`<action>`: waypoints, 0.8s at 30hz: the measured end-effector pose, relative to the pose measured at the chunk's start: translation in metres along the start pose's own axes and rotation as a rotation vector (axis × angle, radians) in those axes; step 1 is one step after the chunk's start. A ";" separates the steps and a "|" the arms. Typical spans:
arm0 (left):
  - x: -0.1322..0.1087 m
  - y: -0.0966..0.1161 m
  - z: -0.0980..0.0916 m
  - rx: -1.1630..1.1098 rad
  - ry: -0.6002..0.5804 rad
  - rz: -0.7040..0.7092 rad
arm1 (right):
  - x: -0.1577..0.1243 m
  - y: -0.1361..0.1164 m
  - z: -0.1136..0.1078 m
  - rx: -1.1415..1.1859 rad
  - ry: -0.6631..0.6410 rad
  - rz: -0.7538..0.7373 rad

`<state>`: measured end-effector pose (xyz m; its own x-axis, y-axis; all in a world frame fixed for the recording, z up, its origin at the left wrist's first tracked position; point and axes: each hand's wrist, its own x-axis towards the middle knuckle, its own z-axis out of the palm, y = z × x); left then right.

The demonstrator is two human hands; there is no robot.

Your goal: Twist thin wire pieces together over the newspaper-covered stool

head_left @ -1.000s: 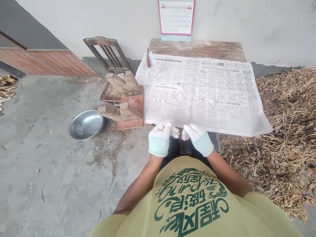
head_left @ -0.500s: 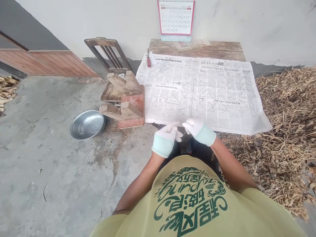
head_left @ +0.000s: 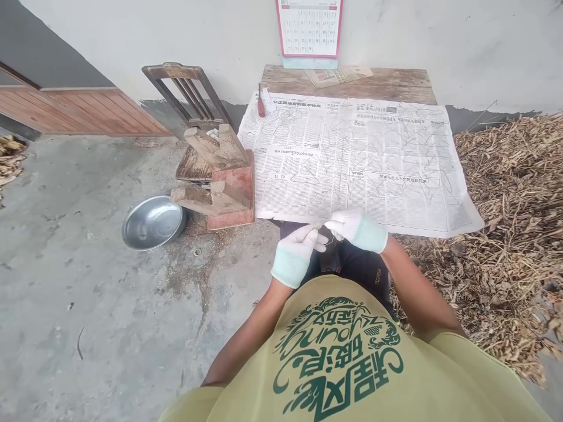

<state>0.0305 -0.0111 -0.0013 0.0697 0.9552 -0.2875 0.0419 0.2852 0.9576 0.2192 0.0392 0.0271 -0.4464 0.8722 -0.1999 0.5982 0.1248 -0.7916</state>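
My left hand (head_left: 300, 252), in a white glove with a mint cuff, is closed in a pinch near the table's front edge. Close beside it my right hand (head_left: 353, 227), gloved alike, has its fingers pinched together too. A thin wire (head_left: 331, 241) shows as a fine curved line between the two hands; most of it is hidden by the fingers. Just beyond them, newspaper sheets (head_left: 308, 202) cover the table. Several thin bent wire shapes lie on the paper, among them a triangular wire piece (head_left: 305, 173) at the left.
A red-handled screwdriver (head_left: 261, 106) lies at the paper's far left corner. Behind it all, a desk calendar (head_left: 309, 29) stands on the wooden table (head_left: 396, 85). An overturned stool (head_left: 231, 193), a wooden chair (head_left: 176, 73) and a metal basin (head_left: 153, 223) are left; dry stalks (head_left: 505, 234) pile up right.
Both hands stay close together at the table edge, with the right wrist shifted slightly outward. The view has moved a little; the things on the table lie as before.
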 end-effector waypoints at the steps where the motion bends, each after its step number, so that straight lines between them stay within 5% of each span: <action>1: 0.001 0.002 -0.002 0.013 0.006 0.010 | 0.000 -0.001 0.000 -0.007 0.004 -0.008; 9: 0.006 0.006 -0.007 0.125 0.117 0.102 | 0.002 0.009 0.000 -0.201 -0.024 -0.198; 15: 0.013 -0.001 -0.009 0.296 0.117 0.005 | 0.009 0.018 0.001 -0.447 -0.072 -0.445; 18: 0.014 0.000 -0.008 0.252 0.088 -0.039 | 0.012 0.012 0.002 -0.365 -0.086 -0.362; 24: 0.012 0.001 -0.007 0.128 0.024 -0.099 | 0.015 -0.004 0.004 0.107 0.027 0.044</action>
<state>0.0246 0.0013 -0.0033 0.0352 0.9249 -0.3785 0.1745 0.3672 0.9136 0.2072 0.0503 0.0248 -0.4022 0.8884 -0.2213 0.5415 0.0359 -0.8399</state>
